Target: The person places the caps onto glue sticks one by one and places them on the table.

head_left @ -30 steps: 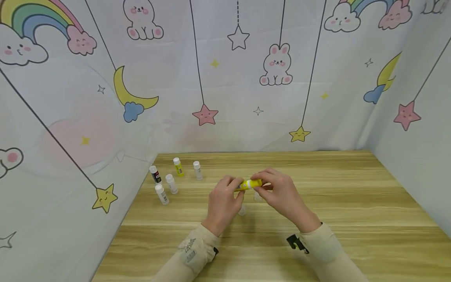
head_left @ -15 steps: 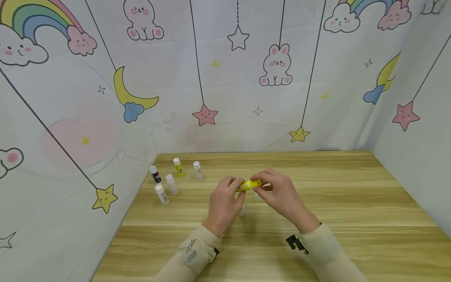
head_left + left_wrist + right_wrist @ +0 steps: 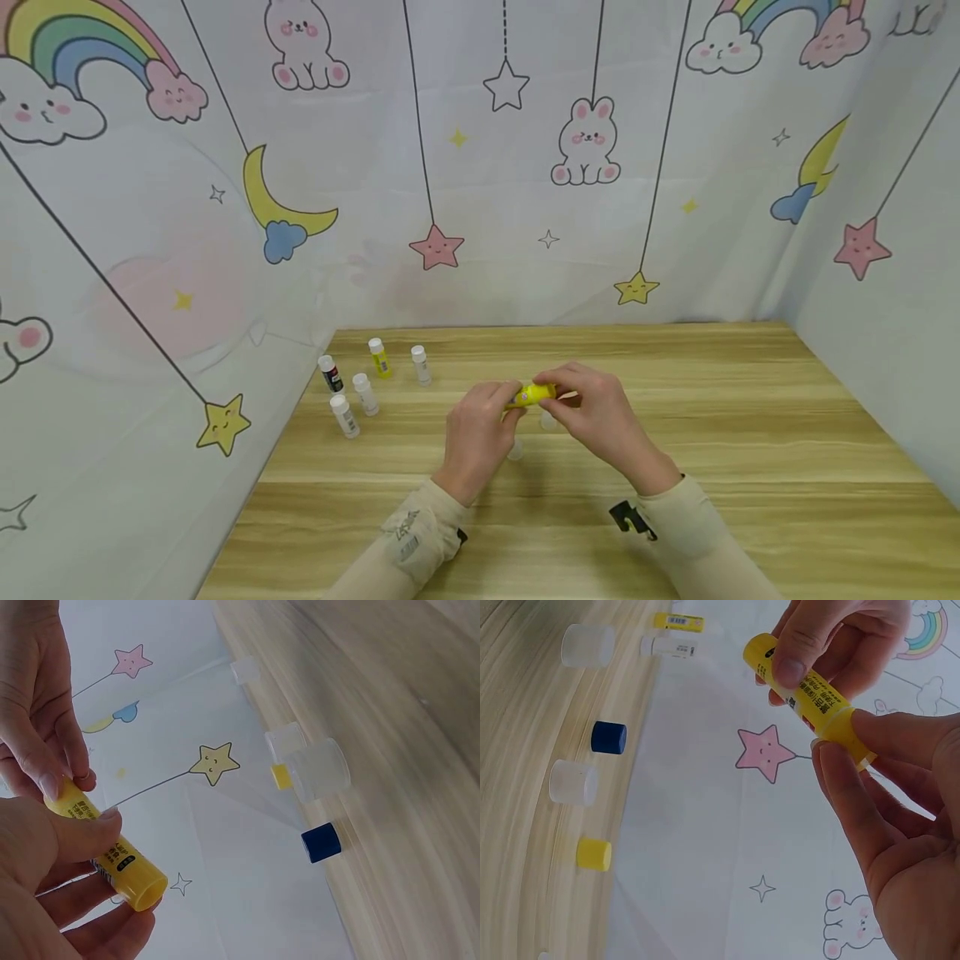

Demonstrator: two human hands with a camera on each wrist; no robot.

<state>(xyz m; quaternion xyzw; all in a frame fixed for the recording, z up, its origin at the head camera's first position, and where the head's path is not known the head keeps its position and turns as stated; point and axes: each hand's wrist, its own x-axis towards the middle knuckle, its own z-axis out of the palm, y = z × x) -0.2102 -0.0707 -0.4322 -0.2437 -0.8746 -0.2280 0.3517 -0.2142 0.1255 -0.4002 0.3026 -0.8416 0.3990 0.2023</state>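
A yellow glue stick (image 3: 534, 394) with dark printed text is held up between both hands, over the middle of the table. My left hand (image 3: 482, 429) grips its body, thumb on one side and fingers on the other, as the left wrist view shows. The body's near end (image 3: 146, 892) faces out as a round rim there. My right hand (image 3: 596, 408) pinches the other end of the stick between thumb and fingertips. Below the hands, a blue cap (image 3: 609, 738), a yellow cap (image 3: 594, 855) and clear caps (image 3: 574, 782) sit on the table.
At the table's back left stand several glue sticks: a black one (image 3: 331, 374), a yellow one (image 3: 380, 357) and white ones (image 3: 365, 394). A printed curtain (image 3: 510, 192) rises along the back and sides of the wood-grain table (image 3: 750, 433).
The white band on the stick between the hands has narrowed, and yellow now shows there almost throughout. Both hands keep nearly the same place; the head view has shifted slightly.
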